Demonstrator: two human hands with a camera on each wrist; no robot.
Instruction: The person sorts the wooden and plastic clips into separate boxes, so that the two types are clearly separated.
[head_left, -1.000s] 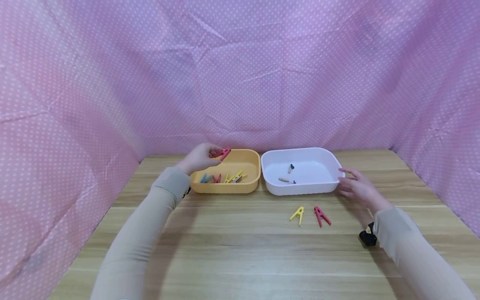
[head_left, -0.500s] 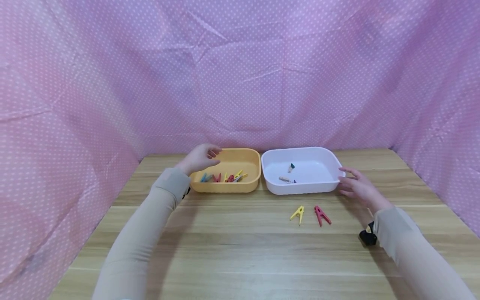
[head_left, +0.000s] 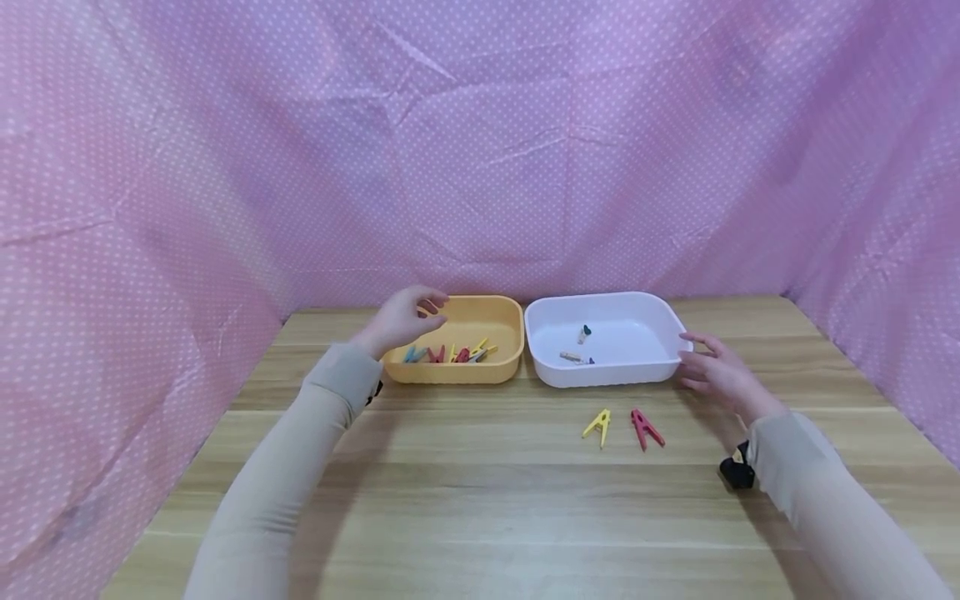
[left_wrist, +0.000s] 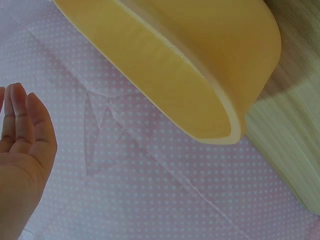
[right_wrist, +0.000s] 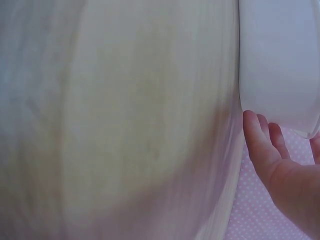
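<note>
My left hand [head_left: 401, 321] hovers over the left end of the orange-yellow basin [head_left: 453, 374], fingers loosely bent with nothing between them. Inside that basin lie several plastic clothespins: a blue one [head_left: 409, 355], a red one [head_left: 462, 356] and yellow ones among them. At the right end of the white basin [head_left: 600, 376], my right hand [head_left: 720, 375] touches the outer wall with extended fingers. Small wooden clips, one with a dark green top [head_left: 585, 332], lie in the white basin. On the table before it are a yellow clothespin [head_left: 602, 417] and a red clothespin [head_left: 640, 423].
The two basins stand side by side near the back edge of the wooden table [head_left: 480, 500]. A pink dotted cloth [head_left: 480, 167] hangs behind the table and on both sides.
The red clothespin my left hand held has dropped into the orange-yellow basin, among the other clothespins. My left hand stays above that basin; the right hand has not moved.
</note>
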